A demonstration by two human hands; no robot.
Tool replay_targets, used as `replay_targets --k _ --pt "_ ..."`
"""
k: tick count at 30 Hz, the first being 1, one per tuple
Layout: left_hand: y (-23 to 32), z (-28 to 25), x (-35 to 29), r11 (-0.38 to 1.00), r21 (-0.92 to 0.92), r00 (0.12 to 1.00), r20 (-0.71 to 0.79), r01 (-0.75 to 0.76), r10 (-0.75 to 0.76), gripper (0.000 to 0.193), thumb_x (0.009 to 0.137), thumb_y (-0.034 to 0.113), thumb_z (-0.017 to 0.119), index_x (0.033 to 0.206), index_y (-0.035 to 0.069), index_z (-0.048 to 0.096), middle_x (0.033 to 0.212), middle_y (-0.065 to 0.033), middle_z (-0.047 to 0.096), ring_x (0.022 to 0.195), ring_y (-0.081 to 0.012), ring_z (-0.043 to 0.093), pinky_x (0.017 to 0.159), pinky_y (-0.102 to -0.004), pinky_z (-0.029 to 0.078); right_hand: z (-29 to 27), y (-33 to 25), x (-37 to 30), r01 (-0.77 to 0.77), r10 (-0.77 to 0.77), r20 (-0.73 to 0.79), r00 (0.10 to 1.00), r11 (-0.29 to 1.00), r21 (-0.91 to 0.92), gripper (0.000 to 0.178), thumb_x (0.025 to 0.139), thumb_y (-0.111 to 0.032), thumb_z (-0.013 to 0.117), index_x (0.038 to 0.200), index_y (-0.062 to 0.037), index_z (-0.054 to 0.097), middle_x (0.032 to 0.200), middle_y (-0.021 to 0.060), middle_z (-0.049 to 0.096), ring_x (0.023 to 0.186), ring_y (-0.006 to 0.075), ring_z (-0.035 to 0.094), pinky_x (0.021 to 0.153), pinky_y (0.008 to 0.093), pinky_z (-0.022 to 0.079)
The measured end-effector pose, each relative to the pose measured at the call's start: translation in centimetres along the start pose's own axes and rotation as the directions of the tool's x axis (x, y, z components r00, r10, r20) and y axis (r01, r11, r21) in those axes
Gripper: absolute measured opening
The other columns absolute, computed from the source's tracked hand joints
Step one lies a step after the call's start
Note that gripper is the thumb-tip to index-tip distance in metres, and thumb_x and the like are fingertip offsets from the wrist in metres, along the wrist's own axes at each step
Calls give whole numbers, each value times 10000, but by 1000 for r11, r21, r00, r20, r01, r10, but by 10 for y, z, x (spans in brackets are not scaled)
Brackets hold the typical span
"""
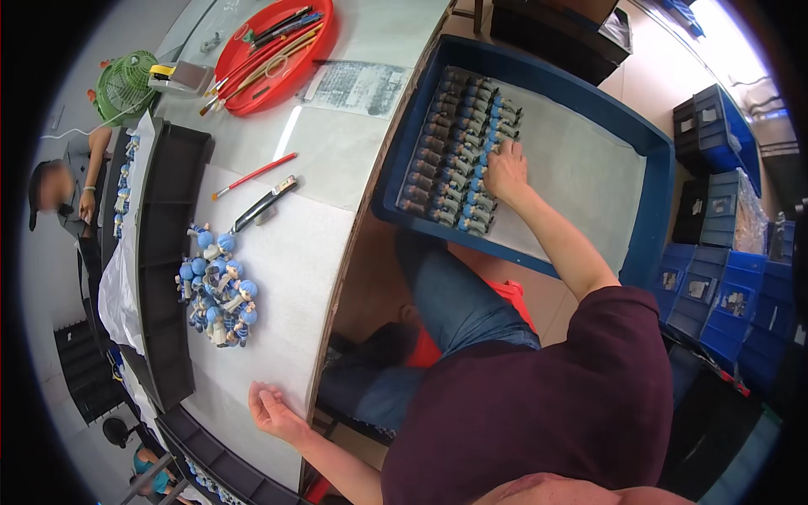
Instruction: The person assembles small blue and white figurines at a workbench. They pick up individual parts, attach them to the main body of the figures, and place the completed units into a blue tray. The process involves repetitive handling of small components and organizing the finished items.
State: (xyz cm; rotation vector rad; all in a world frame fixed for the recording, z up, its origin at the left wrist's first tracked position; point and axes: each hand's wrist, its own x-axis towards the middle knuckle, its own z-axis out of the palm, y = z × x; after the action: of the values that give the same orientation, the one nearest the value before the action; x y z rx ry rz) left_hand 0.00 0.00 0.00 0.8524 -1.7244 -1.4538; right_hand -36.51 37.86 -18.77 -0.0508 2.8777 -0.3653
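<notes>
Small blue-haired figurines (454, 160) lie in close rows in the left part of a big blue tray (659, 181). My right hand (507, 172) reaches over the rightmost row, its fingers bent down around a figurine there that they mostly hide. On the white-covered table, my left hand (276, 412) rests near the front edge with loosely curled fingers; nothing shows in it. Farther up the table is a loose pile of blue-haired figurines (219, 290). A dark-handled flat brush (265, 204) and a thin red paintbrush (255, 176) lie beyond the pile.
A red round tray (324, 42) holds several brushes and pens. Beside it are a tape dispenser (181, 77) and a green fan (126, 84). A dark compartmented tray (172, 252) borders the table's far side, with a person (71, 189) beyond. Blue bins (707, 286) stand at right.
</notes>
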Motion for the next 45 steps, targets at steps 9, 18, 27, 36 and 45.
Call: replay_targets --k 9,18,27,36,45 --pt "2 -1 -2 999 -34 1000 24 -9 10 224 901 37 519 1106 -46 553 967 -76 589 788 -108 531 681 -216 443 -15 21 25 68 -65 -67 996 997 44 439 677 -119 615 1110 -70 564 1211 164 500 1172 346 394 898 499 368" --pt "0 3 1 998 -54 1000 17 -13 14 232 889 29 534 1107 -48 552 958 -78 592 780 -109 536 674 -210 446 -24 32 92 -226 230 90 969 973 -51 621 745 -193 611 1303 -72 368 1171 151 571 1180 337 440 971 487 304" --pt "4 -1 -4 999 -33 999 -42 24 -25 220 851 -11 557 1067 -48 575 946 -71 591 763 -102 555 665 -205 455 -5 -5 7 118 23 -374 927 929 350 573 713 -139 629 1260 -107 461 1017 110 596 993 281 552 820 425 428" --pt "4 -1 0 980 -196 1000 12 -13 15 200 831 -24 586 1031 -36 604 920 -57 589 758 -98 566 655 -219 475 -90 -157 -121 720 -183 -697 694 220 659 385 808 36 579 1180 19 482 909 49 541 813 118 511 745 242 430" --pt "3 -3 0 970 -244 997 65 -19 36 175 839 -11 581 1010 -29 611 929 -47 580 769 -98 568 644 -219 479 -93 -348 -223 910 -851 -509 127 -104 402 318 694 31 638 1005 -25 597 944 117 590 831 272 563 745 348 456"
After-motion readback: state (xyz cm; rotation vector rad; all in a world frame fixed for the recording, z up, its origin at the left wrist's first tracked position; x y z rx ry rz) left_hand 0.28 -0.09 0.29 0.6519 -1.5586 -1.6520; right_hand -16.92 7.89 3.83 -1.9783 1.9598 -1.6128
